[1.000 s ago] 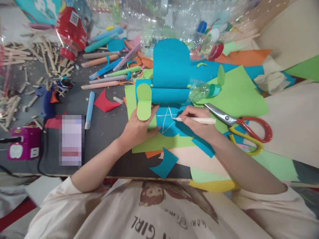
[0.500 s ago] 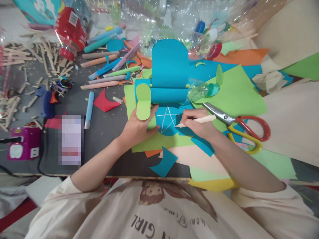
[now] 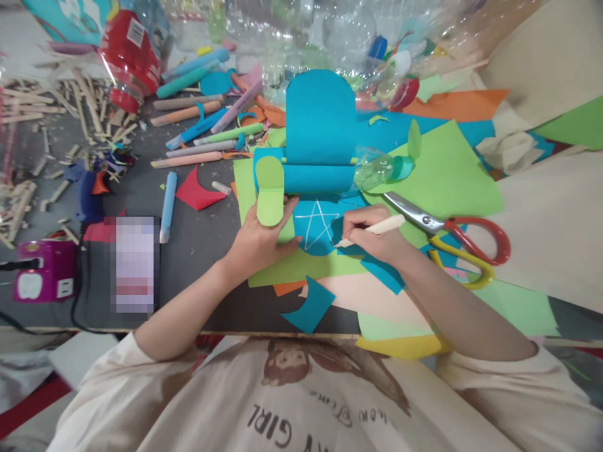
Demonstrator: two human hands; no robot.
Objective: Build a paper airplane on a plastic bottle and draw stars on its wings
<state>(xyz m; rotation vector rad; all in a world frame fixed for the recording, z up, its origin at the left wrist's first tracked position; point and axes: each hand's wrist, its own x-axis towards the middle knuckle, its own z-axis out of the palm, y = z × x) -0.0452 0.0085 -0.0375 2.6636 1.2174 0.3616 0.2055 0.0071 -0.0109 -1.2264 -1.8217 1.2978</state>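
Note:
My right hand (image 3: 374, 237) is closed on a cream-coloured pencil (image 3: 377, 228), its tip at the lower right of a white star (image 3: 316, 227) drawn on a piece of blue paper (image 3: 325, 235). My left hand (image 3: 259, 242) lies flat with fingers spread, pressing the blue paper and the green sheet (image 3: 301, 267) under it. Just beyond both hands stands a blue paper-covered plastic bottle model (image 3: 325, 147) with a green rounded flap (image 3: 270, 191) hanging over my left fingers.
Scissors with red and yellow handles (image 3: 452, 242) lie to the right on green paper. Coloured chalk sticks (image 3: 198, 132), wooden sticks (image 3: 70, 119), a red-labelled bottle (image 3: 125, 53), clear plastic bottles (image 3: 330, 31) and a pink box (image 3: 44, 270) crowd the left and back. A blue scrap (image 3: 311, 304) lies near the front edge.
My right hand has drawn the pencil down and leftward from the star's right side to its lower right, adding lines. The left hand stays in place.

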